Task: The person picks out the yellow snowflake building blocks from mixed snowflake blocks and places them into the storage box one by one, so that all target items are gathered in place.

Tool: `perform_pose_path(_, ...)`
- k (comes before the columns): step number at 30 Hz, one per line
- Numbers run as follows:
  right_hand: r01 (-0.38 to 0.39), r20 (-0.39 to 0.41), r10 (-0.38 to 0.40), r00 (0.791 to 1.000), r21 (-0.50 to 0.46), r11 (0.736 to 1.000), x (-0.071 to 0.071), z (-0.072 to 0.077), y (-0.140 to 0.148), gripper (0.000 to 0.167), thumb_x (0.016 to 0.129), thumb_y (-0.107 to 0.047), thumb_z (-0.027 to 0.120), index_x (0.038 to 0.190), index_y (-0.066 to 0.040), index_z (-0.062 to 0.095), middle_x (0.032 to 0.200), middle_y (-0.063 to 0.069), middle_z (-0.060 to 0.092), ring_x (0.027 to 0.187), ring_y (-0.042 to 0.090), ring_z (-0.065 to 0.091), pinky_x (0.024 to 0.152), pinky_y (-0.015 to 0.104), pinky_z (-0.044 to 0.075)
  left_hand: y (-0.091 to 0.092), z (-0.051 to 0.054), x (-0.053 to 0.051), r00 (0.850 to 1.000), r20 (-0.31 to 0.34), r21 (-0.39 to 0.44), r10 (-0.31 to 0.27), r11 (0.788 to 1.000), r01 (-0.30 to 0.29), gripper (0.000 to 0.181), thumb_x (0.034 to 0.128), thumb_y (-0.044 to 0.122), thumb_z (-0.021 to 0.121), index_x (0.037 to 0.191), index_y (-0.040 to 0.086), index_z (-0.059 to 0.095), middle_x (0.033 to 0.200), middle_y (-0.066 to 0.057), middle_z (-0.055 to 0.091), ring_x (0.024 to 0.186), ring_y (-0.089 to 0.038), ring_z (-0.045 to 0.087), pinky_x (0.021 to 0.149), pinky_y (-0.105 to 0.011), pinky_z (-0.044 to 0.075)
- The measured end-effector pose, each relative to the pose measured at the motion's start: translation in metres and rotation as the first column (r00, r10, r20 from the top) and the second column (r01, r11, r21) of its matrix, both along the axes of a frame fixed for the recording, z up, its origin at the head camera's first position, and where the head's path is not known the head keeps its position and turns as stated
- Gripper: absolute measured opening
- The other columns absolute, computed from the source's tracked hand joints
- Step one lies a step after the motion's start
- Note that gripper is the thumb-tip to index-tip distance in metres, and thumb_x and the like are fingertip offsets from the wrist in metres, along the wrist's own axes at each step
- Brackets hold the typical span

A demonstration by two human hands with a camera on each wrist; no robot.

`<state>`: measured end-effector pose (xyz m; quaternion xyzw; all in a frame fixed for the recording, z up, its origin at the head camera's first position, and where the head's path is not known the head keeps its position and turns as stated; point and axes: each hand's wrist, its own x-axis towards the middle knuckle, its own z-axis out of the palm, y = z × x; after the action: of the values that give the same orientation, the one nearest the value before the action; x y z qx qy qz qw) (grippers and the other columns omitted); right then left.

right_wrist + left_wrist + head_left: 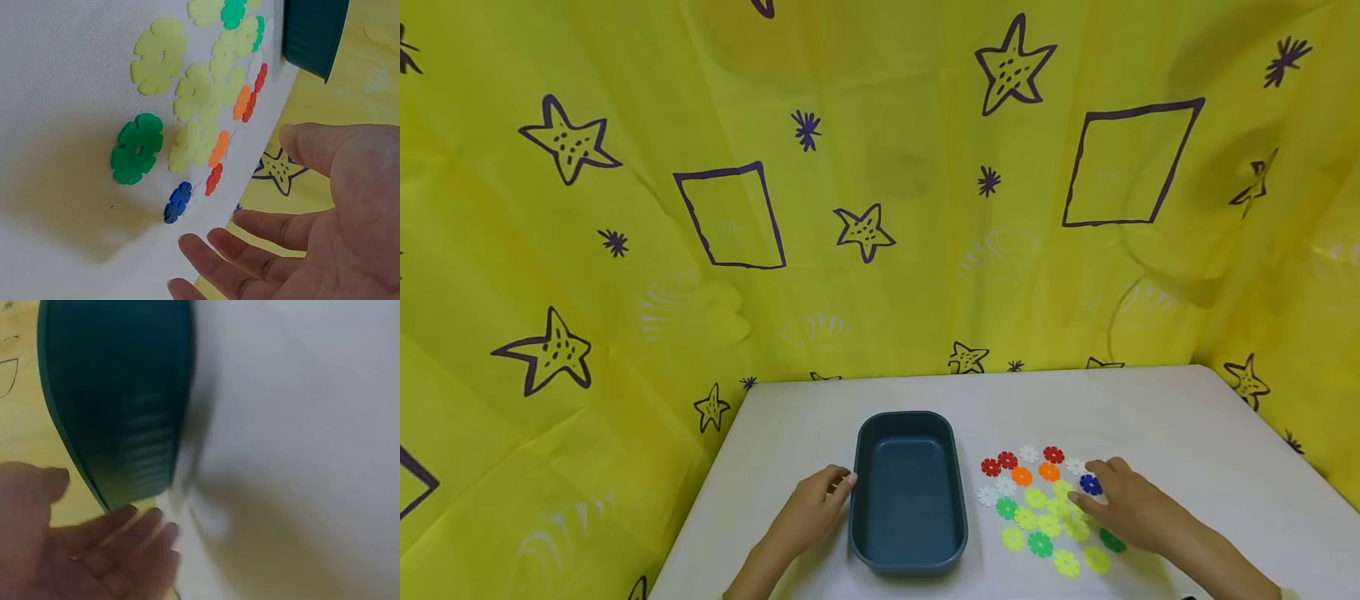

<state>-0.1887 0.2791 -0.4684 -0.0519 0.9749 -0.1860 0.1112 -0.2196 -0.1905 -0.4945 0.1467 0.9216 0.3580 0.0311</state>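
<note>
Dark teal plastic makes up the deep rectangular tub with rounded corners (908, 504) that stands upright on the white cloth-like surface (1037, 412) in front of me. My left hand (815, 506) is at its left wall, fingers loosely bent and holding nothing; whether the fingertips touch the rim or are just beside it, I cannot tell.

To the right of the tub, flat notched flower-shaped discs lie in a loose cluster, well within my right hand's reach. Red discs (991, 472) and white discs (1029, 454) lie toward the far side, with two orange discs (1022, 477) just nearer me. Pale yellow discs (1067, 569) fill the middle and near part, some overlapping, and bright green discs (1034, 544) lie among them.

My right hand (1131, 506) is over the cluster's right edge, thumb and fingers spread wide, gripping nothing. Near it are one dark blue disc (1091, 479) and a darker green disc (1111, 542).

Behind the surface hangs a yellow sheet printed with purple stars (910, 308).
</note>
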Motion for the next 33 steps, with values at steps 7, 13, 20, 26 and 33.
perform_pose_path(7, -0.006, 0.000, 0.006, 1.000, -0.014, 1.000, 0.001, -0.002, 0.003, 0.079, 0.100, -0.053, 0.067, 0.139, 0.014, 0.051, 0.122, 0.028, 0.057, 0.109, 0.043, 0.061, 0.095, 0.069, 0.050, 0.008, 0.002, -0.004, 0.999, 0.041, 0.032, 0.012, 0.999, -0.013, 0.045, 0.1107, 0.044, 0.052, 0.114, 0.003, 0.071, 0.107, -0.012, 0.075, 0.098, -0.029, 0.071, 0.080, -0.045, 0.058)
perform_pose_path(13, -0.018, -0.010, 0.018, 1.000, -0.008, 1.000, 0.002, -0.003, 0.008, 0.073, 0.100, -0.050, 0.068, 0.135, 0.013, 0.055, 0.119, 0.025, 0.058, 0.104, 0.038, 0.061, 0.094, 0.067, 0.051, 0.010, 0.003, -0.006, 0.998, 0.054, 0.050, -0.021, 0.999, 0.018, 0.039, 0.1114, 0.038, 0.053, 0.106, 0.003, 0.070, 0.095, -0.006, 0.071, 0.087, -0.020, 0.064, 0.072, -0.037, 0.052)
perform_pose_path(20, -0.020, -0.005, 0.020, 1.000, -0.002, 1.000, 0.004, -0.001, 0.010, 0.065, 0.101, -0.047, 0.068, 0.131, 0.010, 0.058, 0.115, 0.021, 0.060, 0.098, 0.032, 0.061, 0.093, 0.064, 0.054, 0.011, 0.005, -0.005, 0.996, 0.078, 0.072, -0.041, 0.997, 0.035, 0.038, 0.1134, 0.032, 0.047, 0.093, 0.005, 0.065, 0.077, 0.000, 0.055, 0.072, -0.016, 0.053, 0.063, -0.029, 0.043)
perform_pose_path(26, -0.023, 0.021, 0.023, 1.000, -0.008, 1.000, 0.002, -0.004, 0.012, 0.066, 0.101, -0.049, 0.068, 0.131, 0.009, 0.058, 0.106, 0.014, 0.061, 0.091, 0.027, 0.059, 0.090, 0.061, 0.055, 0.010, 0.007, -0.005, 0.995, 0.094, 0.084, -0.044, 0.996, 0.036, 0.036, 0.1137, 0.030, 0.046, 0.094, 0.006, 0.064, 0.081, 0.000, 0.059, 0.077, -0.016, 0.057, 0.066, -0.031, 0.046)
perform_pose_path(33, -0.016, 0.046, 0.017, 0.999, -0.019, 1.000, -0.001, -0.003, 0.013, 0.066, 0.101, -0.049, 0.068, 0.131, 0.009, 0.059, 0.102, 0.011, 0.063, 0.090, 0.024, 0.059, 0.089, 0.059, 0.056, 0.009, 0.008, -0.006, 0.993, 0.108, 0.112, -0.055, 0.993, 0.042, 0.036, 0.1138, 0.029, 0.046, 0.094, 0.006, 0.065, 0.082, -0.002, 0.061, 0.079, -0.017, 0.060, 0.067, -0.032, 0.047)
